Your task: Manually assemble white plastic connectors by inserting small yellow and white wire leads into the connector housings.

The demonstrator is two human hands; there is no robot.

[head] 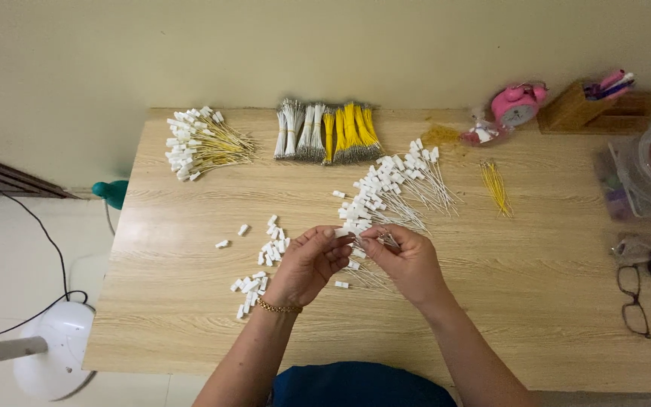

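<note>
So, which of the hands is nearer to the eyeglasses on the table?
The right hand. The eyeglasses lie far to its right near the table edge; the left hand is farther away, beyond the right one.

1. A plain pale cream wall (325,45) fills the far side – evenly lit, with no window in view.
2. A light wood-grain table (190,301) stands against it and spans most of the scene.
3. The floor (9,249) at left is pale and glossy – a white fan base (58,350) rests on it near the table's near left corner, and a black cable (43,234) curves across.
4. A dark wooden edge (1,177) juts in at the far left.
</note>
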